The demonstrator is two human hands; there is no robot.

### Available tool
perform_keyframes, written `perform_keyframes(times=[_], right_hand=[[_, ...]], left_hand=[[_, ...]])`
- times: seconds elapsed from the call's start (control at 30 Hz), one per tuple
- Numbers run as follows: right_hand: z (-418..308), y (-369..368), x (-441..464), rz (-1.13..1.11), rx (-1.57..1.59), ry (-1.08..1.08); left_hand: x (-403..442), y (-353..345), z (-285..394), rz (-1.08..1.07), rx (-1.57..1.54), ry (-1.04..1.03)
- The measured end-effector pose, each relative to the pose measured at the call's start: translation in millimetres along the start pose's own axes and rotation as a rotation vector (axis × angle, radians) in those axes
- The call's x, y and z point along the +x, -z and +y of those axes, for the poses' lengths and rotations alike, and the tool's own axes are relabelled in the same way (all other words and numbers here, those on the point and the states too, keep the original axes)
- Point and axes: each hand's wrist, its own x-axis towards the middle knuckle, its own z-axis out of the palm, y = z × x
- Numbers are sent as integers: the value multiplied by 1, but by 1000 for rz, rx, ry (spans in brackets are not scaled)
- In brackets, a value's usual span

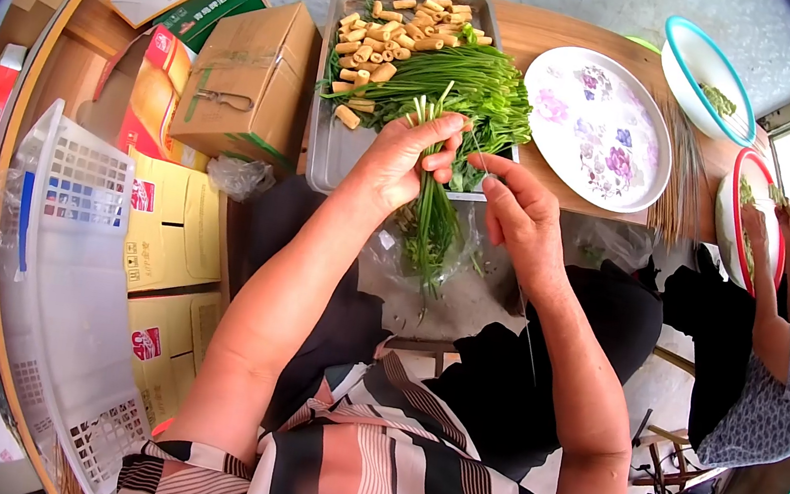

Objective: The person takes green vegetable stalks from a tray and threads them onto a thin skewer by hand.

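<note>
My left hand [418,154] is closed around a bunch of long green chives [433,227]. Their pale stem ends poke up above the thumb, and the leaves hang down over my lap. Close beside it, my right hand [518,209] pinches a thin, pale strand or stick, too fine to tell which. Just beyond both hands lies a metal tray [332,152] with more chives [469,81] heaped in it. Short, tan, tube-shaped pieces [382,48] fill the tray's far left part.
A flowered white plate [559,119] stands right of the tray, with thin sticks [683,176] alongside. Farther right are a blue-rimmed bowl [687,71] and a red-rimmed basin [728,233], where another person's hands [762,223] work. Cardboard boxes [247,75] and a white plastic crate [72,282] flank my left.
</note>
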Motion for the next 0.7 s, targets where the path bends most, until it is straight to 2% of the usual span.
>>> perform_keyframes(times=[0.7], right_hand=[[-9,-7,-1,0,2,-36]], left_hand=[[-2,0,-3,-10,-55,32]])
